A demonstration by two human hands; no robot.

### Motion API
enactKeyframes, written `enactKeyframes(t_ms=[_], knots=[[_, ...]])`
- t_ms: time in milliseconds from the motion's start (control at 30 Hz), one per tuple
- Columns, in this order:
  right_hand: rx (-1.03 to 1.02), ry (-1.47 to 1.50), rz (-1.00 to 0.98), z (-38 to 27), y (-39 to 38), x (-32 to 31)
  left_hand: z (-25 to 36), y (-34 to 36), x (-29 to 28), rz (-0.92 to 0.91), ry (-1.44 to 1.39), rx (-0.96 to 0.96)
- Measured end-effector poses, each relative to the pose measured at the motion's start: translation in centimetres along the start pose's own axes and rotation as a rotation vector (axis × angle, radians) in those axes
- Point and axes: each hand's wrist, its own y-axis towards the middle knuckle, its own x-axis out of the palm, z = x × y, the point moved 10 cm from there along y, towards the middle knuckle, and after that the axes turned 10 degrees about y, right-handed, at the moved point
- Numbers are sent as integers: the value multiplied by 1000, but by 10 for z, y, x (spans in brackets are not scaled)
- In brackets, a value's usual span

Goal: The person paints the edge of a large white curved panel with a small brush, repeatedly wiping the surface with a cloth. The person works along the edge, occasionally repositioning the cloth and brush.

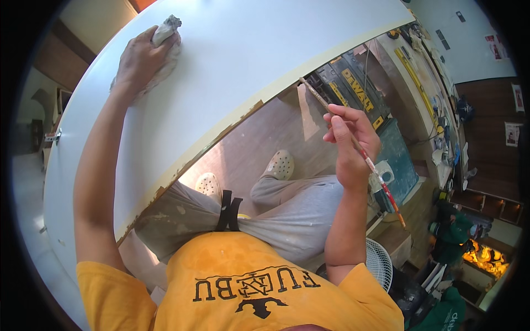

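Note:
A large white panel [221, 60] spans the upper left, with a cream strip [309, 69] along its near edge, where brown patches show. On the panel's far left part, my left hand [142, 63] is closed around a crumpled whitish rag [164, 34], pressing it against the surface. My right hand [353, 138] grips a slim paintbrush [388, 193] between thumb and fingers. Its handle is splashed with red and white and slants down to the right. The brush's tip is at the panel's near edge, touching or very close to it.
Below the panel edge stand black-and-yellow tool cases [353, 80] and a teal box [400, 160]. A cluttered bench [425, 94] with tools runs along the right. A white fan [380, 265] stands near my right elbow. People in green [450, 231] are at the lower right.

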Motion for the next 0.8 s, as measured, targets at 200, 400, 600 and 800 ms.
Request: enactKeyframes(t_ms=[200,400,600,800], knots=[[-11,-36,-5,4,5,1,-2,5,4,42,-48,11],[13,-30,11,5,4,3,-1,4,3,49,-20,49],[8,-29,0,8,5,6,-3,4,4,40,-23,38],[-9,-45,28,6,5,3,-4,6,6,54,-7,39]])
